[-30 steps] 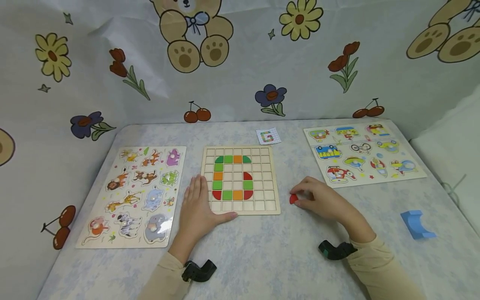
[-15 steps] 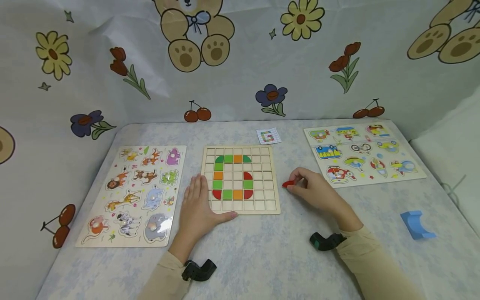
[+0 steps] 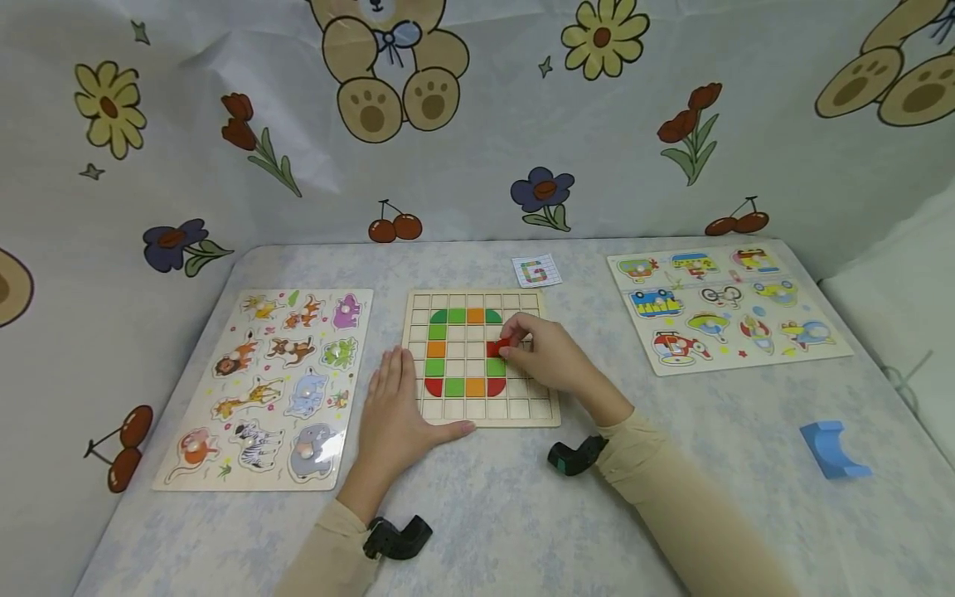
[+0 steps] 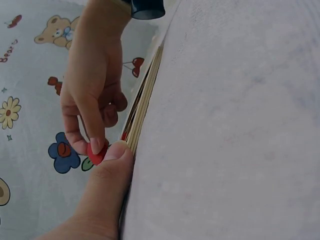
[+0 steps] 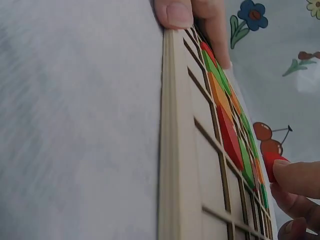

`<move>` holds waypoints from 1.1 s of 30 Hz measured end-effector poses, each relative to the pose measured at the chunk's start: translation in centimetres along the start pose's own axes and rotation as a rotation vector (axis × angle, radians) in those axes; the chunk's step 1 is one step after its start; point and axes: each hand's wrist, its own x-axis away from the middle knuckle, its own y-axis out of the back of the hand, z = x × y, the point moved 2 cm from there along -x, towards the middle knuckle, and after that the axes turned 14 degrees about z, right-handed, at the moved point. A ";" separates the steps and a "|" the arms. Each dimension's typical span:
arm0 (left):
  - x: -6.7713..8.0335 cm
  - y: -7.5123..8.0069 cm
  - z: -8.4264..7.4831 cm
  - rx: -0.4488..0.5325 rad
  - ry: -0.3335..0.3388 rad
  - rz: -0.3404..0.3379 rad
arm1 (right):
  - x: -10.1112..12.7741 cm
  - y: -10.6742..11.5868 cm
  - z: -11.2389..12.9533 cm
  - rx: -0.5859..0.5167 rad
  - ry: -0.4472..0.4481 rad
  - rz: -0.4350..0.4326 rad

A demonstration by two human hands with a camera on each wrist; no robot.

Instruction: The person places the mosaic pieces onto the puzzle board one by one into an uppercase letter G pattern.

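A wooden grid board (image 3: 518,410) carries green, orange and red tiles laid in a G-like outline. My left hand (image 3: 390,410) lies with straight fingers along its left edge, and the thumb (image 4: 107,172) rests at the front edge. My right hand (image 3: 548,352) is over the right side of the board. Its thumb and fingertips pinch a small red tile (image 5: 270,165), which overlaps the red tile at the outline's right end in the head view. In the right wrist view this held piece stays above the row of green and red tiles (image 5: 230,137).
A small card (image 3: 535,270) printed with a coloured G lies behind the board. An animal puzzle (image 3: 279,410) lies to the left, a vehicle puzzle (image 3: 734,319) to the back right. Farther right sits a blue curved block (image 3: 831,450).
My right hand has moved left from the table beside the board to over its right side, carrying the red tile. The left hand has stayed in place.
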 end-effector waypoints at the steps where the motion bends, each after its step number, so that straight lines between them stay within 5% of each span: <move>1: 0.0 0.0 0.0 0.000 0.000 0.001 | -0.3 -0.3 0.4 0.008 0.004 0.008; 17: -0.3 -0.3 -0.1 -0.020 -0.011 -0.001 | -2.2 -2.1 1.7 0.170 -0.018 -0.011; 26: -0.3 -0.3 -0.1 -0.014 -0.010 0.012 | -1.4 -2.4 1.8 0.290 -0.045 0.006; 33: -0.1 -0.4 0.2 -0.019 0.007 0.015 | 0.8 -2.7 2.1 0.273 0.004 -0.054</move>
